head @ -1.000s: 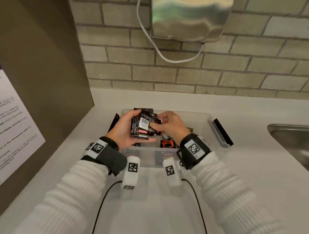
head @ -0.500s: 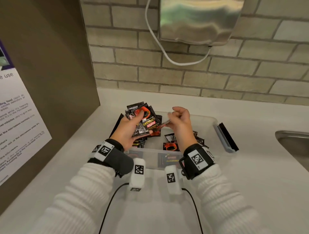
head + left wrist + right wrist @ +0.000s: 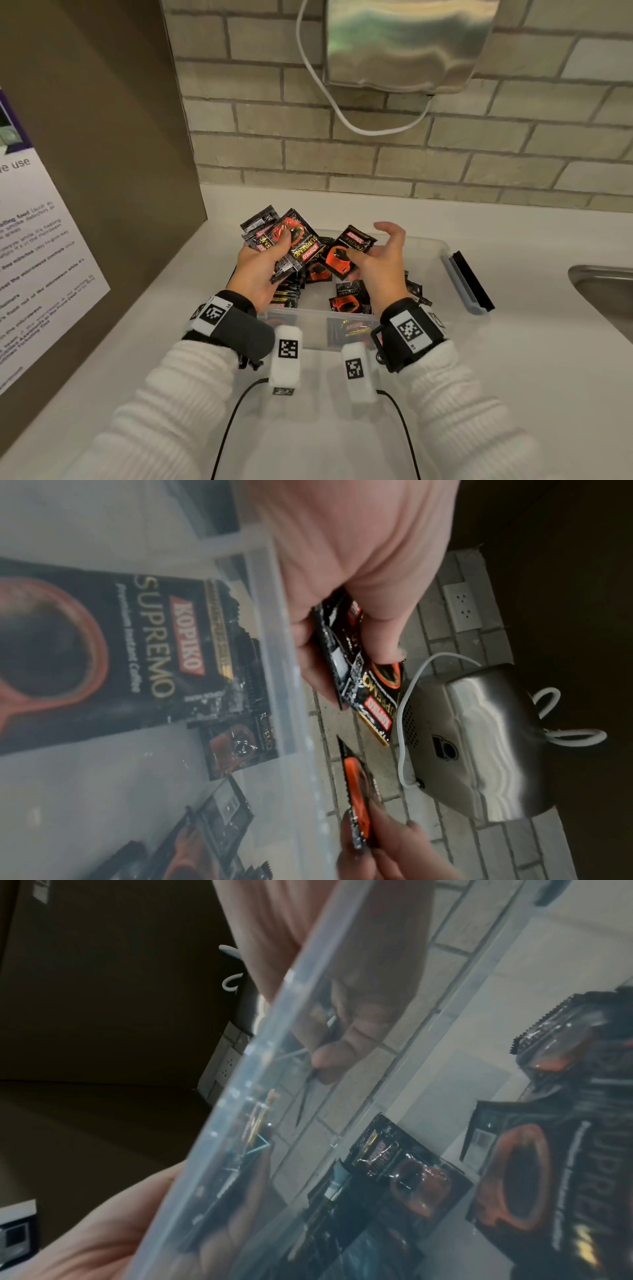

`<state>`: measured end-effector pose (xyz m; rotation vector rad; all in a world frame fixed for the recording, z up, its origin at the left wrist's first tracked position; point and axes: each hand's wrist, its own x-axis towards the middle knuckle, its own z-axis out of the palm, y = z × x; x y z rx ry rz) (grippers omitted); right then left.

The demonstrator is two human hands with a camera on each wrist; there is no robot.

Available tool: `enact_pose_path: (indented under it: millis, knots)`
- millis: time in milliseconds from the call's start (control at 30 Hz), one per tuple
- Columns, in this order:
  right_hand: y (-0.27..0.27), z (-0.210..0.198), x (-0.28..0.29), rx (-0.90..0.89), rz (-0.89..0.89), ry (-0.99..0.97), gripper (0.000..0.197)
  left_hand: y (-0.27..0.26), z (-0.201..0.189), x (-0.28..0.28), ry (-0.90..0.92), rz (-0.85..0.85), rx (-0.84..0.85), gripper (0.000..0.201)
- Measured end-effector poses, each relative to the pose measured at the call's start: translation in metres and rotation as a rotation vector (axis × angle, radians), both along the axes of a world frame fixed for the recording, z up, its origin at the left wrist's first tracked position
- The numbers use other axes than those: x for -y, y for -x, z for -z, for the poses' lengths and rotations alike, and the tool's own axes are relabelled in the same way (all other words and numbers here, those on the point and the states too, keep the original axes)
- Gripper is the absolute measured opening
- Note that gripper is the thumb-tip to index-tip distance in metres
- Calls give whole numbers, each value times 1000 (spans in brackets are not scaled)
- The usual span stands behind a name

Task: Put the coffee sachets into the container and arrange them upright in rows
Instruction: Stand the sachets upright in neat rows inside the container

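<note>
Black and orange coffee sachets lie loose in a clear plastic container [image 3: 436, 248] on the white counter. My left hand [image 3: 274, 253] grips a fanned stack of sachets [image 3: 291, 240] above the container's left half. In the left wrist view the same stack [image 3: 359, 666] sits between thumb and fingers. My right hand [image 3: 363, 265] pinches a single sachet [image 3: 344, 255], face up, just right of the stack; its other fingers are spread. Loose sachets [image 3: 349, 303] lie flat on the container floor. The right wrist view looks through the container wall [image 3: 240, 1096] at flat sachets [image 3: 407, 1172].
The container's lid [image 3: 469, 284] lies at its right side. A steel sink [image 3: 603, 284] is further right. A brown panel with a printed notice [image 3: 44, 257] stands at the left. A metal dispenser [image 3: 404, 44] with a white cable hangs on the brick wall.
Both hands were together on the stack; the right hand has drawn away to the right with one sachet, now face up. The stack in the left hand has fanned out and risen slightly.
</note>
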<state>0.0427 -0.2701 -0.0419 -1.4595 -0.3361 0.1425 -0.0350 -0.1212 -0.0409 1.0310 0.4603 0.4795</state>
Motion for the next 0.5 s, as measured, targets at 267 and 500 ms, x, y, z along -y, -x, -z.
enact_pose_path:
  millis: [267,500]
  knots:
    - [8,-1,-11,168,-301,395,15,2,-3,3,-18,70,29,34]
    - [-4,1,-9,39,-102,164,25,2,-3,3,-12,101,72,17]
